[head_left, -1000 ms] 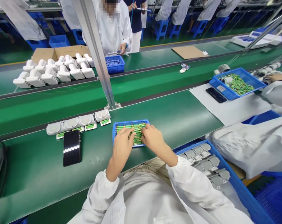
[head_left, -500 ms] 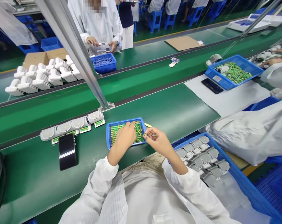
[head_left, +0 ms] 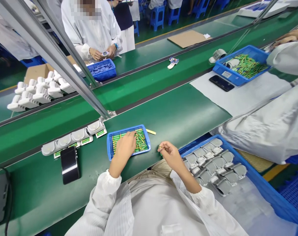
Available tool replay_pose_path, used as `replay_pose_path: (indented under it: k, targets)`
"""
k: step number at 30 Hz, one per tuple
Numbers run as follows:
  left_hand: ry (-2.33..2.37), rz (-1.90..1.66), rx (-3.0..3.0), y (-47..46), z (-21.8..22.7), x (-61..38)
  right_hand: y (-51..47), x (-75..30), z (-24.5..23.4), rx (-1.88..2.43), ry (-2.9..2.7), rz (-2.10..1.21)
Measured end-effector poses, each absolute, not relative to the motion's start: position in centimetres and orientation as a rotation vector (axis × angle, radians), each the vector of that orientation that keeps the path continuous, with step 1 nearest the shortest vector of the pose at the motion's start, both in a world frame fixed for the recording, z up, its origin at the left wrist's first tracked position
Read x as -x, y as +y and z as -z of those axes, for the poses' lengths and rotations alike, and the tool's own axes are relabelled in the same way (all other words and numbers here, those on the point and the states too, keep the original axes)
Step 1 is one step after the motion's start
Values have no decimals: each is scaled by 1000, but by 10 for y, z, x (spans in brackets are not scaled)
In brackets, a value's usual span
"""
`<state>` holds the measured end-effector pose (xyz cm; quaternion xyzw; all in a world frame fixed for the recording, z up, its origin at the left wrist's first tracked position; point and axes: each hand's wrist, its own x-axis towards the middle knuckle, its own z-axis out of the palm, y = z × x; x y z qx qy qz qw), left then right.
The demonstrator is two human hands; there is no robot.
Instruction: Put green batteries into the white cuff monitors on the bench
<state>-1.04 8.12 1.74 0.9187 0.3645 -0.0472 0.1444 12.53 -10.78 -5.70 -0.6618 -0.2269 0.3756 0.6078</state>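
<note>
A small blue tray (head_left: 109, 148) filled with green batteries (head_left: 141, 141) lies on the green bench in front of me. My left hand (head_left: 125, 146) rests in the tray, its fingers curled over the batteries. To the right of the tray my right hand (head_left: 169, 153) pinches a green battery (head_left: 160, 150) just above the bench edge. A row of three white devices (head_left: 72, 137) with green batteries showing lies left of the tray. By my right side a large blue bin (head_left: 264, 193) holds several grey device parts (head_left: 213, 162).
A black phone (head_left: 69, 164) lies on the bench left of the tray. A slanted metal post (head_left: 65, 65) meets the bench behind it. A small yellow stick (head_left: 151, 131) lies beside the tray. A co-worker's sleeve (head_left: 267, 124) and another blue battery tray (head_left: 223, 72) are at the right.
My right hand has left the tray with a battery and drawn back toward the right, near the bench edge. My left hand has stayed in the tray. The view has tilted.
</note>
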Motion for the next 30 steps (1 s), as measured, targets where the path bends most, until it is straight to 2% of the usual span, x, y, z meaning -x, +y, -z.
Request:
replay_pose_path:
  k: [14,22,30]
  targets:
    - [1075,221,-2641,87,-27,26,-110,-116,54,1265,-329,-1090]
    - [1000,460,-2618,108,-31,14,-106,-95,52,1162,-255,-1200]
    - [1002,452,-2659,101,-27,16,-105,-87,43,1022,-160,-1291]
